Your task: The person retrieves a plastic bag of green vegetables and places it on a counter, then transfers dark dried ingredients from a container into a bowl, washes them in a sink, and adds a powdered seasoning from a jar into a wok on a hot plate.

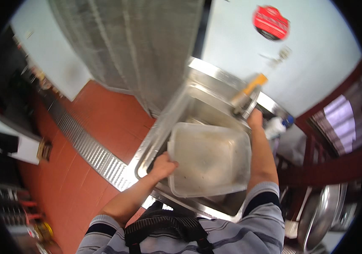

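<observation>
A translucent rectangular plastic container [204, 158] is held inside the stainless steel sink [222, 106], its open side facing up. A few small dark specks show on its bottom. My left hand [163, 165] grips the container's left rim, thumb over the edge. At the back right of the sink, my right hand [255, 120] is at the metal faucet [250, 104]. Its fingers are blurred and partly hidden, so their grip cannot be made out. An orange-handled tool [253, 85], also blurred, slants beside the faucet.
A white bottle [274, 127] with a blue cap stands right of my right hand. A grey curtain [130, 47] hangs at the sink's far left. Metal floor grating [89, 155] crosses the red floor [111, 111]. Metal pans [317, 216] sit at the lower right.
</observation>
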`<state>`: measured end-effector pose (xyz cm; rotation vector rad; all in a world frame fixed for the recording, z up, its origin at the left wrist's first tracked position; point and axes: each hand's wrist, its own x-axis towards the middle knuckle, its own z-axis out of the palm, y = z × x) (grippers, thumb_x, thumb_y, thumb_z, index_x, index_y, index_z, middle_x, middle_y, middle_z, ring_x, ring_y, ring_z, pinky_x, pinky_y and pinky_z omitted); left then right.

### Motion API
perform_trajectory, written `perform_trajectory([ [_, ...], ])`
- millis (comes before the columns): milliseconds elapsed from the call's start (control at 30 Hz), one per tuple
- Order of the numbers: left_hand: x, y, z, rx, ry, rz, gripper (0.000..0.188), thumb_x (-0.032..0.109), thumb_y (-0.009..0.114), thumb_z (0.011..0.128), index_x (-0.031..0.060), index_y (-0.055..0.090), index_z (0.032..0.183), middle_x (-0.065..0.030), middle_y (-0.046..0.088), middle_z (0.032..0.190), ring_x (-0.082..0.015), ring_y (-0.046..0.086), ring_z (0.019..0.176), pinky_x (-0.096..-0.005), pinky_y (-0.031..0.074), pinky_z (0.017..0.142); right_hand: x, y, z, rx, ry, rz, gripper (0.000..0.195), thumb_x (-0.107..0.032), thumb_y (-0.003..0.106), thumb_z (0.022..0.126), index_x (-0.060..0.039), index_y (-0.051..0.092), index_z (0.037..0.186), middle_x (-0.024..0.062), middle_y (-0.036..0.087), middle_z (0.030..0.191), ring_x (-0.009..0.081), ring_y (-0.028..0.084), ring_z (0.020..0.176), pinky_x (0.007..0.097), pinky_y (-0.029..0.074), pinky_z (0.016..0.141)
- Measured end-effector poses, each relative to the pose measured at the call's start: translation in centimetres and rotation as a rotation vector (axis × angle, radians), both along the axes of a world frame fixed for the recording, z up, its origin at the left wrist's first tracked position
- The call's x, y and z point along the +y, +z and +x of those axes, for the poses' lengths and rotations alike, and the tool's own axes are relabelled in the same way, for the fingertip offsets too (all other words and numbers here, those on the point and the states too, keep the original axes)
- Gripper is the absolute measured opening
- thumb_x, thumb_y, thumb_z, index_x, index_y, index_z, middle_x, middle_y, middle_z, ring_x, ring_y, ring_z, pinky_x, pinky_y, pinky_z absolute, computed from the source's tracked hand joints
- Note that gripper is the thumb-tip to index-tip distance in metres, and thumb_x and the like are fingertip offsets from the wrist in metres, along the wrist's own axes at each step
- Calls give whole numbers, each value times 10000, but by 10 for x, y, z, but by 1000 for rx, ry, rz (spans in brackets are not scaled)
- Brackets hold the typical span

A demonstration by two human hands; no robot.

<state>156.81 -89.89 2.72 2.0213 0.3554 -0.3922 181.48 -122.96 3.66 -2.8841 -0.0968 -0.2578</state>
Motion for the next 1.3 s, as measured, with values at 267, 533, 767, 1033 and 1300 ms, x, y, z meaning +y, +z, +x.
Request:
perform_trajectory([
  [267, -1, 6, 14, 48, 101, -196, 357, 108, 556, 666, -73, 504, 970, -191, 581, 901, -273, 571, 827, -327, 447, 709, -14, -18, -101, 10, -102, 196, 321, -194, 475, 786, -4, 503, 1043, 235, 540, 978, 360, 531, 872, 408, 427, 767],
  [533, 6, 19, 24, 372, 134, -485, 347, 99, 515, 674, -60, 501, 981, -138, 570, 842, -231, 576, 732, -345, 481, 593, -71, -23, -186, 459, -257, 288, 390, -345, 510, 776, 10, 582, 921, 232, 575, 873, 364, 539, 862, 384, 422, 760],
  [767, -21, -19, 33, 387, 125, -494, 302, 137, 513, 737, -16, 508, 998, -101, 574, 879, -212, 569, 783, -329, 472, 676, -46, 87, -232, 46, -369, 298, 320, -221, 538, 790, 45, 545, 969, 233, 572, 841, 346, 561, 754, 368, 442, 666],
  [1033, 23, 46, 81, -37, -78, -166, 246, 119, 505, 784, -34, 535, 975, -61, 582, 838, -129, 539, 747, -232, 428, 662, -19, -29, -271, -319, -541, 599, 339, -230, 486, 837, 74, 525, 982, 199, 540, 693, 238, 513, 591, 331, 411, 580],
  [1300, -5, 146, 48, -172, -185, -251, 417, 103, 543, 797, -77, 426, 1154, -88, 538, 996, -132, 517, 868, -231, 403, 763, -14, -96, -283, 66, -696, 1099, 476, -392, 412, 851, 60, 559, 855, 116, 541, 620, 169, 467, 580, 320, 404, 587],
])
